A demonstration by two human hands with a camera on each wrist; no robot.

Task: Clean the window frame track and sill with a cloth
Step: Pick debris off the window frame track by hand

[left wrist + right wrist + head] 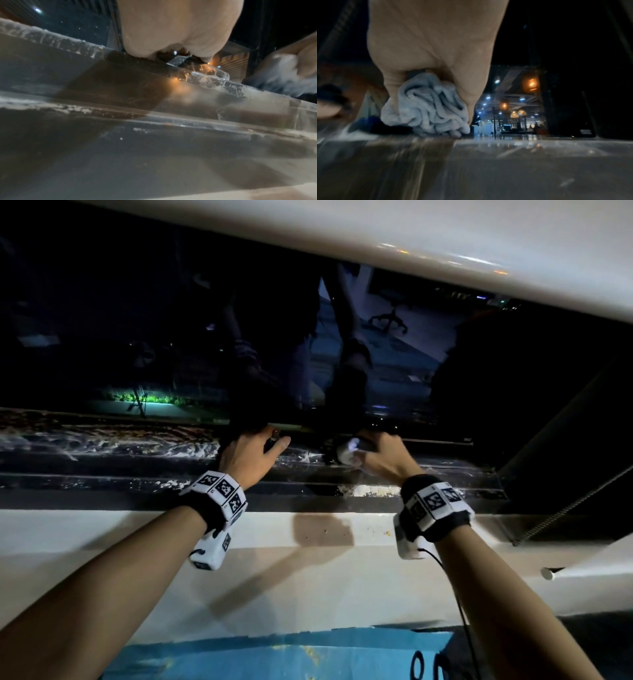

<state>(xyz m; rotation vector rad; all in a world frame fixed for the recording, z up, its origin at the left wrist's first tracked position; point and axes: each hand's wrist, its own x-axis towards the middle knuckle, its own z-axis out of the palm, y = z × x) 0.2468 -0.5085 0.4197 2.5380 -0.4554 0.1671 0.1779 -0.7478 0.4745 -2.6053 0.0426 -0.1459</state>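
Both forearms reach from the near edge across the white sill (102, 529) to the dark window track (102, 460).

The right hand (383, 455) grips a bunched pale grey cloth (349, 453) with fingers and thumb curled round it. The right wrist view shows the cloth (428, 105) bulging below the right hand (433, 47) and touching the streaked track surface (505, 162). The cloth sits in the far channel of the track, right of centre, just below the dark window glass (171, 337). The left hand (251, 451) lies to the left of the cloth, near but apart, fingers bent over the far rail; the left wrist view shows it (180, 29) on that rail, but whether it grips anything cannot be told. White residue (171, 483) marks the near rail. Blue sheeting (274, 659) lies below the sill, nearest the viewer.
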